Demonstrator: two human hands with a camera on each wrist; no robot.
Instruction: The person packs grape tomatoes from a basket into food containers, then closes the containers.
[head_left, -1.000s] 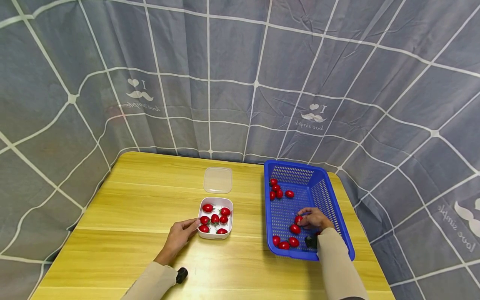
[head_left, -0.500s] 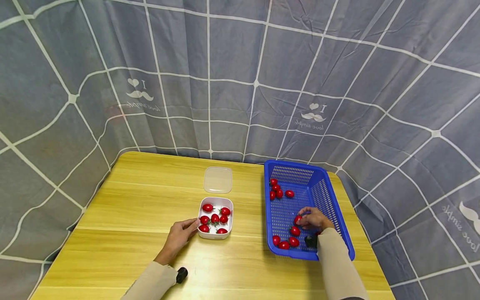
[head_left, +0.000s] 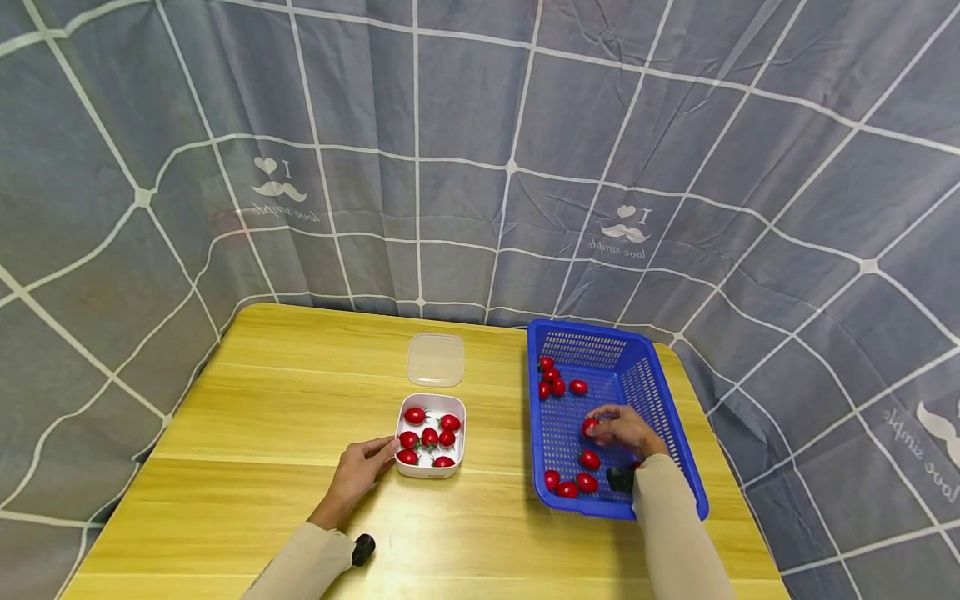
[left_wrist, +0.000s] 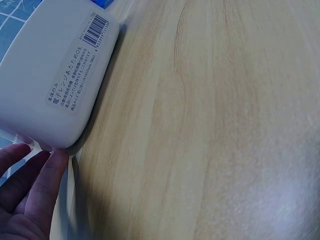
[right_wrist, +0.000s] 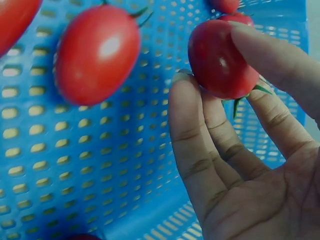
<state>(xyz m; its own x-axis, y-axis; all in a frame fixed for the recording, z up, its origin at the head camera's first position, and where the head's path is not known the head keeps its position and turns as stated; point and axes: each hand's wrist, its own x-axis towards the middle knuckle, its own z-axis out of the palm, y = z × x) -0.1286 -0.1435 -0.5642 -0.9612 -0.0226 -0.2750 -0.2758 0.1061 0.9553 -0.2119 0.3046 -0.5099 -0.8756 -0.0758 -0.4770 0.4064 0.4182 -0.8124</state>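
My right hand (head_left: 624,428) is inside the blue plastic basket (head_left: 536,433), pinching a red cherry tomato (right_wrist: 220,59) between thumb and fingertips. A green stem shows at the tomato's lower end in the right wrist view, and the fruit is held above the basket floor. Another cherry tomato (right_wrist: 98,55) lies beside that hand. On the table, a small white square container (head_left: 431,472) holds several cherry tomatoes with green stems. The extended fingers of my left hand (head_left: 356,473) touch its left side; the left wrist view shows the fingertips against a corner below a printed label (left_wrist: 79,62).
A translucent lid (head_left: 436,360) lies flat behind the container. More cherry tomatoes (head_left: 558,387) cluster at the basket's far left, and others (head_left: 567,490) near its front. Grey curtains (head_left: 465,200) with white lines surround the wooden table (head_left: 300,392).
My right hand has risen slightly and shifted left, bringing the pinched cherry tomato up off the basket floor. The left hand and white container have stayed in place.
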